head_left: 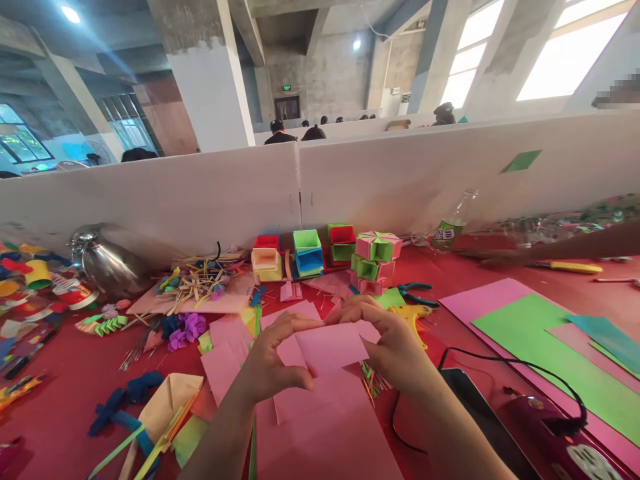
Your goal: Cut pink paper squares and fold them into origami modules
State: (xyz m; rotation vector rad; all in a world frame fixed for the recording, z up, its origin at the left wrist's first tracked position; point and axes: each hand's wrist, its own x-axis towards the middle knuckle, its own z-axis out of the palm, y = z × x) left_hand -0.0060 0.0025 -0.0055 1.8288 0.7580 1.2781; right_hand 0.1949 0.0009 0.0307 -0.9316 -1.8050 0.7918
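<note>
A piece of pink paper (pixel 331 347) with a folded edge is held between my two hands, above a stack of larger pink sheets (pixel 325 430). My left hand (pixel 273 363) has its fingers along the paper's far edge and its thumb on the near side. At the right end, my right hand (pixel 387 337) grips the same paper; part of its grip is hidden. Just beyond my hands lie a yellow glue gun (pixel 414 321) and pliers (pixel 415 293). More pink paper pieces (pixel 223 367) lie left of my left hand.
Folded paper boxes (pixel 307 253) stand along the white partition (pixel 225 193). A metal jug (pixel 107 263) is at left. To the right are colored sheets (pixel 545 347), a bottle (pixel 453 223), a black phone-like device (pixel 480 417), a power strip (pixel 550 427) and another person's arm (pixel 565 247).
</note>
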